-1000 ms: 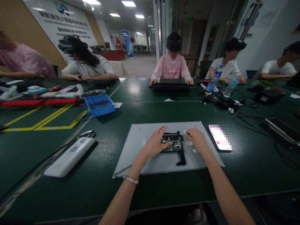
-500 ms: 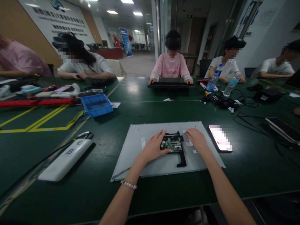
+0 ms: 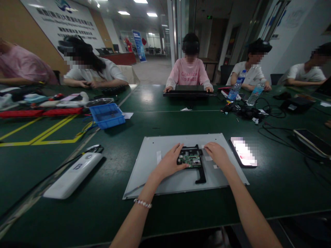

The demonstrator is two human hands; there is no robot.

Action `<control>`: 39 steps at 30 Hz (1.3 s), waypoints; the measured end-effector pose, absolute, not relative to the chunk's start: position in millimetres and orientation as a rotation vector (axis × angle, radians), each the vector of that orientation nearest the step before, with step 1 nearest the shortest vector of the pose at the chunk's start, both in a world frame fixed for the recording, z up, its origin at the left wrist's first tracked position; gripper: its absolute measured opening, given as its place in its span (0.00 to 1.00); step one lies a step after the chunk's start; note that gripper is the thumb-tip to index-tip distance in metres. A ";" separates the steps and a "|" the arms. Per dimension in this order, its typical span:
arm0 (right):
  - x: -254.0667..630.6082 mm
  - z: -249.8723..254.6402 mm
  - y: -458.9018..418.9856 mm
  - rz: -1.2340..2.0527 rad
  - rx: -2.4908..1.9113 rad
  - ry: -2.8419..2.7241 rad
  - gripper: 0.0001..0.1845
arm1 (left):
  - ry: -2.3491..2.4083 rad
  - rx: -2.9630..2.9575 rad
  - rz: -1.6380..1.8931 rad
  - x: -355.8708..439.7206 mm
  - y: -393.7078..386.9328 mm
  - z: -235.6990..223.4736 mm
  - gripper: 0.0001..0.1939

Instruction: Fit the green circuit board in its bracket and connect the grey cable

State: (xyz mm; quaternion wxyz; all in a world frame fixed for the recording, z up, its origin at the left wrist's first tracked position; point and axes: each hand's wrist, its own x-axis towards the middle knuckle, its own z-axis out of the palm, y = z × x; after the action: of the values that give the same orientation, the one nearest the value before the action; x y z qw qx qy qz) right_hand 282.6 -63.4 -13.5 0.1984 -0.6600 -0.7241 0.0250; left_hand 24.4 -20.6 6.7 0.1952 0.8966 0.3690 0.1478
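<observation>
A pale grey flat panel (image 3: 178, 182) lies on the table in front of me. On it rests a black bracket (image 3: 201, 175) that carries a green circuit board (image 3: 190, 161). My left hand (image 3: 168, 162) spans the left side of the bracket, thumb at its lower edge and fingers at its upper edge. Just right of the bracket's top corner, my right hand (image 3: 216, 153) is closed in a pinch on a small piece of white tape (image 3: 203, 146). Another white tape strip (image 3: 158, 156) is stuck on the panel's left part, partly behind my left hand.
A lit phone (image 3: 243, 152) lies right of the panel. To the left are a white power bank (image 3: 74, 175) with a cable and a blue tray (image 3: 108, 116). Bottles (image 3: 255, 93) and tangled black cables (image 3: 245, 112) are at the back right. Several people sit across the table.
My right fingertips have shifted very slightly at the tape beside the bracket. My left hand keeps its place on the bracket.
</observation>
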 end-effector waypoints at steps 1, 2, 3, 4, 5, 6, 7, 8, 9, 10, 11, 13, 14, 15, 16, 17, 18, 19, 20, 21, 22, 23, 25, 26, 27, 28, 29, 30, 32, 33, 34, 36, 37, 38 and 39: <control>282.7 -13.5 -63.6 0.075 -1.846 -2.029 0.12 | 1.034 2.514 0.420 24.4 -20.6 6.5 0.44; 283.0 -13.5 -63.6 0.079 -1.841 -2.036 0.12 | 1.037 2.514 0.424 24.3 -20.6 6.4 0.44; 283.3 -13.6 -63.5 0.078 -1.833 -2.044 0.11 | 1.039 2.514 0.424 24.2 -20.6 6.2 0.44; 283.7 -13.8 -63.2 0.074 -1.823 -2.056 0.11 | 1.038 2.514 0.420 24.2 -20.6 6.1 0.44; 284.2 -14.0 -62.7 0.070 -1.814 -2.071 0.11 | 1.036 2.515 0.416 24.1 -20.6 6.0 0.44; 284.5 -14.1 -62.0 0.064 -1.807 -2.086 0.10 | 1.034 2.516 0.413 24.0 -20.7 5.8 0.44; 284.8 -14.2 -61.3 0.056 -1.803 -2.103 0.10 | 1.031 2.519 0.412 24.0 -20.7 5.6 0.44; 284.9 -14.2 -60.5 0.046 -1.803 -2.120 0.10 | 1.029 2.521 0.413 23.9 -20.8 5.4 0.44; 284.8 -14.2 -59.7 0.031 -1.809 -2.132 0.10 | 1.029 2.521 0.417 23.9 -20.9 5.3 0.44; 284.5 -14.2 -58.9 0.015 -1.818 -2.141 0.10 | 1.030 2.521 0.420 23.9 -21.1 5.4 0.44; 284.1 -14.2 -58.3 -0.002 -1.829 -2.143 0.11 | 1.032 2.518 0.422 23.9 -21.3 5.6 0.44; 283.2 -14.3 -57.7 -0.029 -1.856 -2.141 0.12 | 1.036 2.510 0.419 23.9 -21.8 6.6 0.44; 282.7 -14.1 -57.8 -0.036 -1.872 -2.134 0.12 | 1.040 2.505 0.414 23.9 -22.0 7.3 0.44; 282.1 -13.7 -57.9 -0.039 -1.886 -2.122 0.12 | 1.042 2.501 0.407 23.9 -22.3 8.2 0.44; 281.3 -12.8 -58.1 -0.039 -1.895 -2.104 0.12 | 1.044 2.496 0.401 24.0 -22.5 9.1 0.44; 280.1 -11.4 -58.1 -0.041 -1.898 -2.079 0.13 | 1.044 2.492 0.396 24.0 -22.7 9.9 0.44; 278.3 -9.3 -57.8 -0.047 -1.892 -2.050 0.13 | 1.041 2.489 0.392 24.1 -22.8 10.5 0.44; 275.8 -6.6 -56.9 -0.058 -1.874 -2.025 0.14 | 1.037 2.487 0.392 24.1 -23.0 10.8 0.44; 272.5 -3.4 -55.4 -0.071 -1.845 -2.014 0.14 | 1.034 2.487 0.396 24.1 -23.1 10.9 0.44; 268.4 0.0 -53.3 -0.083 -1.809 -2.026 0.14 | 1.032 2.489 0.405 24.1 -23.1 10.7 0.44; 263.8 3.2 -50.5 -0.089 -1.772 -2.061 0.14 | 1.031 2.493 0.412 24.1 -23.1 10.3 0.44; 258.9 6.1 -47.4 -0.088 -1.739 -2.111 0.13 | 1.030 2.498 0.419 24.0 -23.1 9.8 0.44; 249.6 9.7 -41.0 -0.073 -1.693 -2.214 0.12 | 1.027 2.506 0.427 23.9 -22.9 8.8 0.44; 245.8 10.1 -38.2 -0.063 -1.683 -2.255 0.12 | 1.022 2.509 0.427 23.9 -22.7 8.3 0.43; 242.9 9.5 -35.9 -0.053 -1.679 -2.286 0.12 | 1.019 2.510 0.426 23.8 -22.5 8.0 0.43; 241.0 8.1 -34.2 -0.041 -1.680 -2.309 0.11 | 1.017 2.511 0.424 23.8 -22.2 7.6 0.43; 239.9 6.2 -33.1 -0.025 -1.684 -2.327 0.11 | 1.017 2.511 0.423 23.7 -22.0 7.3 0.43; 239.6 3.9 -32.7 -0.006 -1.687 -2.339 0.11 | 1.017 2.511 0.420 23.7 -21.7 7.1 0.43; 240.2 -0.5 -33.3 0.032 -1.689 -2.336 0.12 | 1.022 2.509 0.415 23.8 -21.4 6.7 0.43; 240.6 -2.2 -34.0 0.047 -1.685 -2.321 0.12 | 1.023 2.509 0.415 23.8 -21.3 6.6 0.43; 241.0 -3.4 -34.7 0.060 -1.680 -2.299 0.12 | 1.023 2.510 0.416 23.9 -21.3 6.4 0.43; 241.1 -4.2 -35.7 0.086 -1.673 -2.251 0.13 | 1.021 2.514 0.425 24.0 -21.3 6.0 0.43; 240.9 -4.1 -35.7 0.100 -1.677 -2.226 0.14 | 1.019 2.516 0.430 24.1 -21.3 5.7 0.43; 240.6 -3.7 -35.1 0.118 -1.685 -2.204 0.14 | 1.019 2.517 0.433 24.1 -21.3 5.4 0.43; 240.4 -3.3 -34.0 0.137 -1.695 -2.187 0.14 | 1.020 2.516 0.434 24.2 -21.3 5.0 0.43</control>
State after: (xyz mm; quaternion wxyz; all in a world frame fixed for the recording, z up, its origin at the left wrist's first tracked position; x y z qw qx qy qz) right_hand 240.4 -34.0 -3.3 0.1846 -0.6012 -0.7760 0.0487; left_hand 24.2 -21.3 5.0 0.1948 0.8976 0.3638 0.1549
